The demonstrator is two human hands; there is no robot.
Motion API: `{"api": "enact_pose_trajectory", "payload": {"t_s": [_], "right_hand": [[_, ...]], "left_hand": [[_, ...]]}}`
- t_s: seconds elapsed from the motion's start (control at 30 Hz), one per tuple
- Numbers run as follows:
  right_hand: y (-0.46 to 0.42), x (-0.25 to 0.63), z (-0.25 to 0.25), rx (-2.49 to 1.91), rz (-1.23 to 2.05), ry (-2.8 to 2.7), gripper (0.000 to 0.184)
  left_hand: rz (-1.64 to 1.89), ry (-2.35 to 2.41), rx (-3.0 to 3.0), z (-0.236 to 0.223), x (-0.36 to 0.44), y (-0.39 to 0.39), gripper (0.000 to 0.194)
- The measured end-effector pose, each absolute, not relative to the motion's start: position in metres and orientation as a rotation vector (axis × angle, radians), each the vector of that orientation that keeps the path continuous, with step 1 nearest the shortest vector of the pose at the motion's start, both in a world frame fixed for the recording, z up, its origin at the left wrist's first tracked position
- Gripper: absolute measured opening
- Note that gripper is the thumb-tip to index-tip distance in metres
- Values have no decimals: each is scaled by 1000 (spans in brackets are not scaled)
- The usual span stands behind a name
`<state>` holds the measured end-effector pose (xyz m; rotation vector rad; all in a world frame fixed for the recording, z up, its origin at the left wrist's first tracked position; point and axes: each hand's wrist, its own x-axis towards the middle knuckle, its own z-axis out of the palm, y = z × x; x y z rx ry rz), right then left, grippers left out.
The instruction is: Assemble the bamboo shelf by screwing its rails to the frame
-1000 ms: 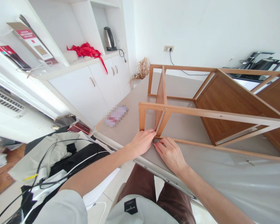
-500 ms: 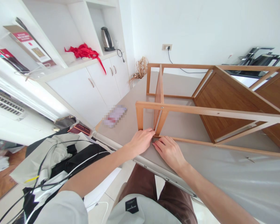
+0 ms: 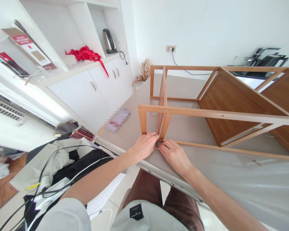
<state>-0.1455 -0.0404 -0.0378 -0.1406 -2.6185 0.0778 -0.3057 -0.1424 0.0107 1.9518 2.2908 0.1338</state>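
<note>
A wooden shelf frame [image 3: 195,112] lies on its side on the grey-topped table [image 3: 202,179], its slanted brown panels set between the rails. My left hand [image 3: 146,146] is closed at the frame's near lower rail, fingertips against the joint where a crosspiece meets it. Just to the right, my right hand [image 3: 174,155] has its fingers pinched together close to the same joint. A small dark, thin piece shows between the two hands, too little of it visible to name. On the tabletop further right lies a small thin metal piece [image 3: 258,163].
A pixelated packet [image 3: 118,120] rests on the table's left part. White cabinets [image 3: 86,86] hold a kettle [image 3: 109,41] and red ribbon [image 3: 85,54]. Clothes and cables [image 3: 62,160] are heaped at left. A black kettle set [image 3: 267,61] stands behind the frame.
Both hands stay at the same joint, with only a very slight shift of the right fingers. The whole view has moved a little.
</note>
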Motion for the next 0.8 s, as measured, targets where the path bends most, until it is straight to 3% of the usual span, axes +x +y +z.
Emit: {"api": "enact_pose_trajectory", "payload": {"t_s": [0.33, 0.43, 0.53, 0.67, 0.8], "right_hand": [[-34, -139, -32, -36, 124, -2686, 22], [-33, -138, -30, -9, 177, -2680, 23], [-33, -136, -27, -9, 253, -2651, 22], [-36, -135, -22, -136, 525, -2516, 14], [-44, -135, -17, -394, 915, -2320, 9]], "left_hand": [[150, 2280, 1965, 11, -307, -145, 22], [217, 2304, 1968, 10, -304, -159, 33], [501, 2389, 1894, 4, -296, -179, 42], [886, 2296, 1581, -5, -283, -198, 23], [1029, 2145, 1390, -9, -270, -197, 23]]}}
